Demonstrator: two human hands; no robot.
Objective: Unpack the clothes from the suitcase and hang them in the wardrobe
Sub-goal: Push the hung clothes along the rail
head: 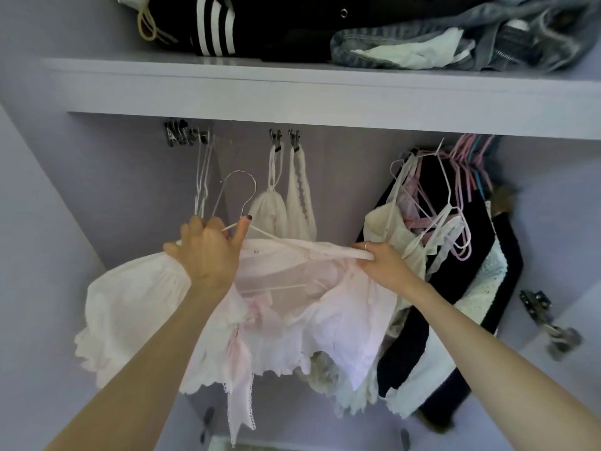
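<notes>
A pale pink blouse [292,307] with puffed white sleeves and a ribbon tie hangs on a white hanger [302,244] with a metal hook, held up inside the wardrobe below the shelf. My left hand [208,252] grips the hanger at its neck together with the blouse's left shoulder. My right hand [383,262] pinches the hanger's right end and the blouse fabric there. The hook [240,187] is free in the air, below the rail's level. The suitcase is out of view.
Empty white hangers [203,177] hang at the left. Two white tops [286,206] hang in the middle, and a crowded bunch of clothes and pink hangers [448,229] at the right. The shelf [292,89] above holds folded dark clothes and jeans. A door hinge [549,323] sticks out at right.
</notes>
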